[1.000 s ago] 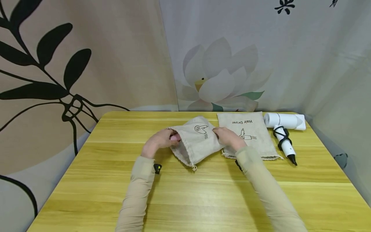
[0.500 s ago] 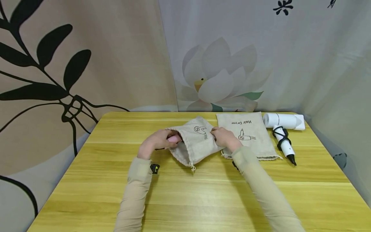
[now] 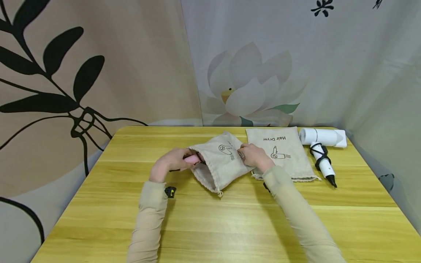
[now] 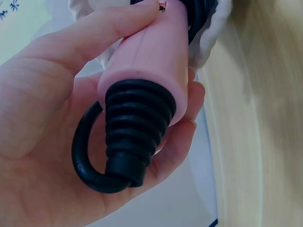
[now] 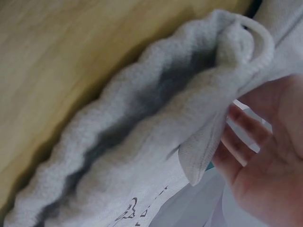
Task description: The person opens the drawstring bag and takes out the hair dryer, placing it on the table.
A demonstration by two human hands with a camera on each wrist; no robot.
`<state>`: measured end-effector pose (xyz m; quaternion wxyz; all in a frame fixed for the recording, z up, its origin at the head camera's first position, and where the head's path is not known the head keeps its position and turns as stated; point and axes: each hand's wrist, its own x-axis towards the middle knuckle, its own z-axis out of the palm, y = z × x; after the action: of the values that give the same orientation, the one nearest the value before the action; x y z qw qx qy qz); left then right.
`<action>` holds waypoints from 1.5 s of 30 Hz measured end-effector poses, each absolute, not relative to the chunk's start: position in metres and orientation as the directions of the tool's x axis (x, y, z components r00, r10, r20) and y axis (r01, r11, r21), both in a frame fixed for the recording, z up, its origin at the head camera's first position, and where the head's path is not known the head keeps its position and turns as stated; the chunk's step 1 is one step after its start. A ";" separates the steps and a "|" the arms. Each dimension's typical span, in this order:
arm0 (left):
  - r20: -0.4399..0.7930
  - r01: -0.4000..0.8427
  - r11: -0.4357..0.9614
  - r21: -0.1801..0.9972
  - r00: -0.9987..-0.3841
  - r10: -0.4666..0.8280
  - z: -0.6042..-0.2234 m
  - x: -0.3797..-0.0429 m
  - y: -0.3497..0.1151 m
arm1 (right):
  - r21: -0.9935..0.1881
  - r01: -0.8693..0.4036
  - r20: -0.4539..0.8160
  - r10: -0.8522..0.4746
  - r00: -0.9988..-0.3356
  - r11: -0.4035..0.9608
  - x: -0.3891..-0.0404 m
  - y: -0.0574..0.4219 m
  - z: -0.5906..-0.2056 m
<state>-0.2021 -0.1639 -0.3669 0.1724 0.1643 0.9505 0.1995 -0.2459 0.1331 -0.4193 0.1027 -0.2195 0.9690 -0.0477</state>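
Note:
At the mouth of a beige drawstring bag (image 3: 223, 164), my left hand (image 3: 169, 162) grips a pink handle (image 3: 192, 159). The left wrist view shows thumb and fingers round this handle (image 4: 151, 54), which ends in a black ribbed cord guard (image 4: 137, 118) with a looped black cord. Its other end is hidden inside the bag, so its full kind cannot be told. My right hand (image 3: 254, 156) pinches the bag's fabric at the right side. In the right wrist view the gathered mouth (image 5: 142, 132) of the bag gapes, with the hand (image 5: 270, 165) beside it.
A second cloth bag (image 3: 287, 142), printed "Hair Dryer", lies flat to the right. Beside it are a white cylindrical device (image 3: 322, 137) and a white handle (image 3: 323, 162) wrapped in black cord. All rest on a wooden table (image 3: 210, 219) before a curtain.
My left hand has drawn back to the left, and more of the pink handle shows outside the bag's mouth. My right hand has stayed nearly in place while the fabric beside it creases.

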 end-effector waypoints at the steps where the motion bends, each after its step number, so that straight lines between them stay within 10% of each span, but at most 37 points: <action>1: -0.269 0.234 0.869 0.436 -0.888 0.374 -0.367 -0.202 -0.165 | -0.139 -0.414 -0.181 -0.434 -0.883 0.900 -0.246 0.133 -0.419; 23: -0.265 0.182 0.890 0.418 -0.913 0.311 -0.372 -0.195 -0.164 | -0.147 -0.397 -0.192 -0.420 -0.887 0.906 -0.247 0.133 -0.423; 37: -0.193 0.256 0.906 0.337 -0.923 0.333 -0.380 -0.203 -0.161 | -0.188 -0.464 0.035 -0.466 -0.884 0.866 -0.251 0.127 -0.426; 45: -0.177 0.258 0.919 0.297 -0.931 0.318 -0.387 -0.211 -0.162 | -0.256 -0.424 -0.133 -0.466 -0.875 0.869 -0.252 0.126 -0.427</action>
<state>-0.2110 -0.1625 -0.3865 0.1117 0.1479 0.9732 0.1358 -0.2519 0.1264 -0.4273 0.0956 -0.2314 0.9619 -0.1103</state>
